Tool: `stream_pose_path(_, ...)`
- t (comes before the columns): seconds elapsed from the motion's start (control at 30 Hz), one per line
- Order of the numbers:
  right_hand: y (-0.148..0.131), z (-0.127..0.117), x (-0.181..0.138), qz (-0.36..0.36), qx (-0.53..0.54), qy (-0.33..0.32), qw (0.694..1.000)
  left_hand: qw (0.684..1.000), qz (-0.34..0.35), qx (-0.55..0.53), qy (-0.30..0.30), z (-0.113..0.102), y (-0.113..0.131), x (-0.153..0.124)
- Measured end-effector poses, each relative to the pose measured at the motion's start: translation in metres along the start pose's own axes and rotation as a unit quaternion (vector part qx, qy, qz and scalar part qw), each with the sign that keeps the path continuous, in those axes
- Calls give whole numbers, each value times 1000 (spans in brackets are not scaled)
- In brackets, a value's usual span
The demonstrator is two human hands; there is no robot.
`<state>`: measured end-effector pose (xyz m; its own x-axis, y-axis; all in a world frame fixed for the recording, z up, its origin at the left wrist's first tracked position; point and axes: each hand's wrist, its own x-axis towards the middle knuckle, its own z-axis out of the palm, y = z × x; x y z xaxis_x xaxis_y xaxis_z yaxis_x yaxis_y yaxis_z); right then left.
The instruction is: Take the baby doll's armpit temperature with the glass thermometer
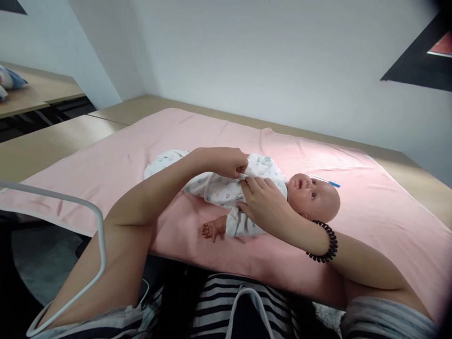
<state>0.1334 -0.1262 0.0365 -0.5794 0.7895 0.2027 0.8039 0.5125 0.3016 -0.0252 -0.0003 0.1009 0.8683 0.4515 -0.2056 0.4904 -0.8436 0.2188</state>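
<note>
A baby doll [312,195] lies on its back on a pink blanket [123,165], head to the right. It wears a white printed onesie [226,190]. My left hand [224,162] is closed, pinching the onesie's front edge at the chest. My right hand [263,202] rests on the doll's chest by the neck, fingers curled onto the same front edge. A black coiled band [326,242] circles my right wrist. The doll's bare arm [213,229] sticks out toward me.
The blanket covers a wooden table [52,141] against a white wall. A thin white stick with a blue tip [326,180] lies behind the doll's head. A white tube frame [95,221] curves at the lower left. Another table [31,94] stands far left.
</note>
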Motion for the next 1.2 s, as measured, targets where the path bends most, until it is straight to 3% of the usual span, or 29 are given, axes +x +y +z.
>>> stream_pose_path(0.7, 1, 3, -1, 11, -10, -9, 1000, 998, 14, -47, -49, -7, -12, 2)
stream_pose_path(1.2, 4, 5, -2, 7, -9, -24, 1000, 990, -110, -43, -78, -15, -23, -4)
